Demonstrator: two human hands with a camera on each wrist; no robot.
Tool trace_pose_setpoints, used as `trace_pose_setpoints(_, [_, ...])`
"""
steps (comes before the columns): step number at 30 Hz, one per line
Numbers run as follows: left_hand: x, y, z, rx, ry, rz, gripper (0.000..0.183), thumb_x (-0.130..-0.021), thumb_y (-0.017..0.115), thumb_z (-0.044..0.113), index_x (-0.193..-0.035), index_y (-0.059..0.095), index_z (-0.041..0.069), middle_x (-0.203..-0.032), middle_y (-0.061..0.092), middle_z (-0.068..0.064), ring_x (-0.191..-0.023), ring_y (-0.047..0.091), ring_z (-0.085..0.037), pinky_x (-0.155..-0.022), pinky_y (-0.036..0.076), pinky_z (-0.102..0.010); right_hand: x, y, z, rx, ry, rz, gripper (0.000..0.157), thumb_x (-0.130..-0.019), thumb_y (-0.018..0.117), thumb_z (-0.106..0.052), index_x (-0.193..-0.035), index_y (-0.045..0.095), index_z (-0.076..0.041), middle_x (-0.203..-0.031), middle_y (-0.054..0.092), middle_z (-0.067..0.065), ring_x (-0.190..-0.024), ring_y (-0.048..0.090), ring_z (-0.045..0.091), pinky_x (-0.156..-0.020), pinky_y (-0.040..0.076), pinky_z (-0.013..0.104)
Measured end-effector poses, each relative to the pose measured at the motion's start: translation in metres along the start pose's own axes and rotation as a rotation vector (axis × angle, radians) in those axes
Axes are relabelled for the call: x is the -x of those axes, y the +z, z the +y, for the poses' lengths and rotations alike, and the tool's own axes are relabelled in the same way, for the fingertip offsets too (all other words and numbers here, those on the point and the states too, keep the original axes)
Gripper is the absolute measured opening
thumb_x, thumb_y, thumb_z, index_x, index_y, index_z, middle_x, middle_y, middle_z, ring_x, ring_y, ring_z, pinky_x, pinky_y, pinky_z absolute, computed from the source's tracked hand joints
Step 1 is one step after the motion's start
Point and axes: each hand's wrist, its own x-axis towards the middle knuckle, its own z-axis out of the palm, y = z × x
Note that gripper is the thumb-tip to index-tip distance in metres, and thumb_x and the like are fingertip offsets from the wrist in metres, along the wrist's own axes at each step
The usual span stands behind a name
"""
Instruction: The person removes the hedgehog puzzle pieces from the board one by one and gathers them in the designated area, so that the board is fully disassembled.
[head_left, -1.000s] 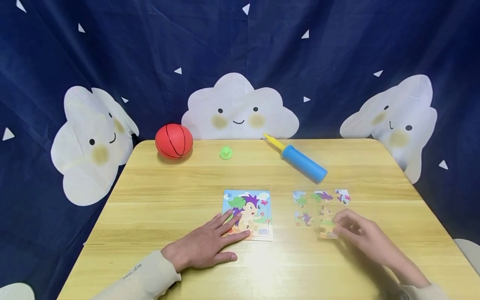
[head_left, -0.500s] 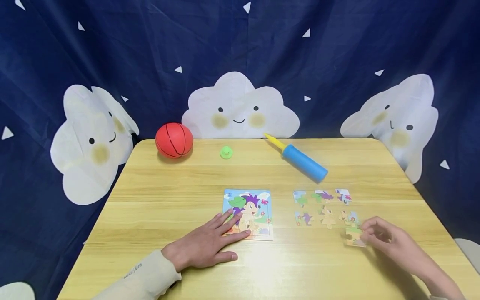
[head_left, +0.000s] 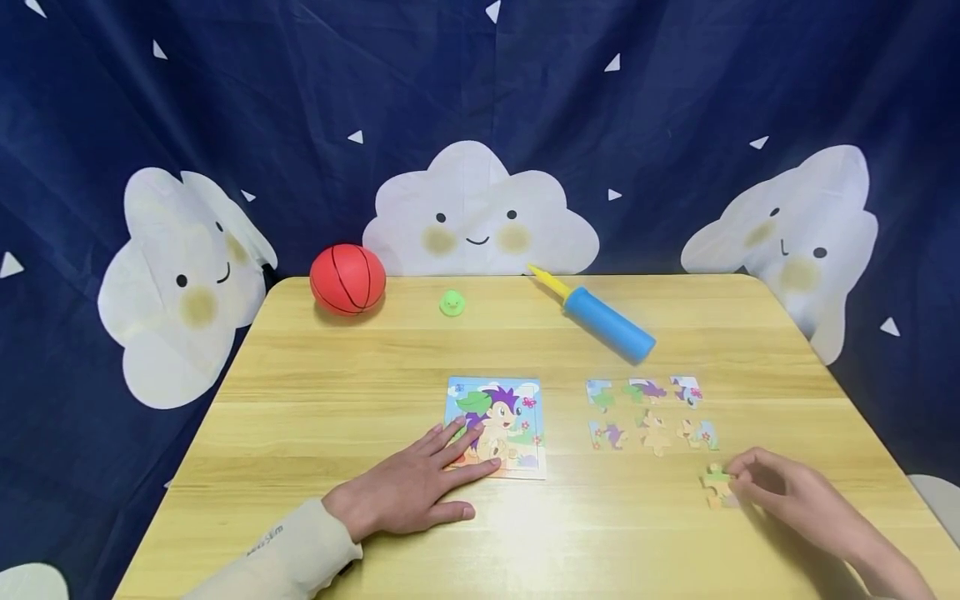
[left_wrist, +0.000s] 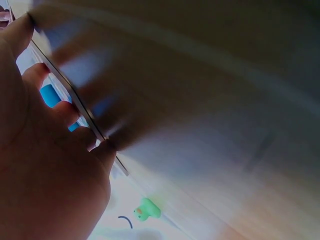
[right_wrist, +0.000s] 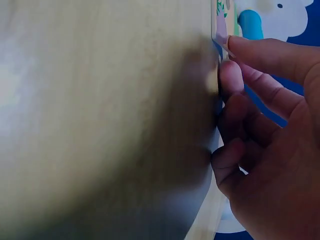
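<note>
My left hand (head_left: pixel 408 492) lies flat with spread fingers over the lower left of a square hedgehog puzzle board (head_left: pixel 498 390). In the left wrist view the fingertips touch the board's edge. Between thumb and fingers, my right hand (head_left: pixel 787 492) pinches a green and tan jigsaw piece (head_left: pixel 717 486) low over the table at the right. The right wrist view shows the thumb on the piece's corner (right_wrist: pixel 221 25). Beyond it, two rows of loose jigsaw pieces lie apart, among them a purple-spiked piece (head_left: pixel 647 390), a tan piece (head_left: pixel 655 433) and a flowered piece (head_left: pixel 699 433).
At the back of the wooden table (head_left: pixel 360 358) sit a red ball (head_left: pixel 348 279) and a small green duck (head_left: pixel 452 303). A blue hand pump (head_left: pixel 609 325) with a yellow nozzle lies behind the pieces. A dark blue curtain (head_left: pixel 637 108) with clouds hangs behind.
My right hand has carried the green and tan piece right and nearer to me, away from below the tan piece, and the piece has turned. The left hand stays on the board.
</note>
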Motion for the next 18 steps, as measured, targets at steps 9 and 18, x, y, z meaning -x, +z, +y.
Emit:
trace_pose_setpoints(9, [0.0, 0.0, 0.0, 0.004, -0.004, -0.002, 0.061, -0.114, 0.047, 0.056, -0.171, 0.037, 0.037, -0.184, 0.017, -0.012, -0.17, 0.016, -0.04, -0.134, 0.027, -0.059, -0.0018, -0.0022, -0.005, 0.02, 0.085, -0.054, 0.005, -0.103, 0.079, -0.026, -0.107, 0.076, -0.025, -0.101, 0.073, -0.012, -0.092, 0.058, -0.008, -0.076, 0.045, 0.013])
trace_pose_setpoints(18, [0.0003, 0.0006, -0.0004, 0.006, -0.022, -0.019, 0.061, -0.114, 0.046, 0.057, -0.171, 0.035, 0.039, -0.185, 0.014, -0.01, -0.171, 0.013, -0.038, -0.136, 0.024, -0.056, -0.0004, -0.0012, -0.0042, 0.017, 0.061, -0.034, 0.008, -0.102, 0.079, -0.024, -0.109, 0.076, -0.026, -0.101, 0.074, -0.009, -0.092, 0.058, -0.008, -0.076, 0.046, 0.012])
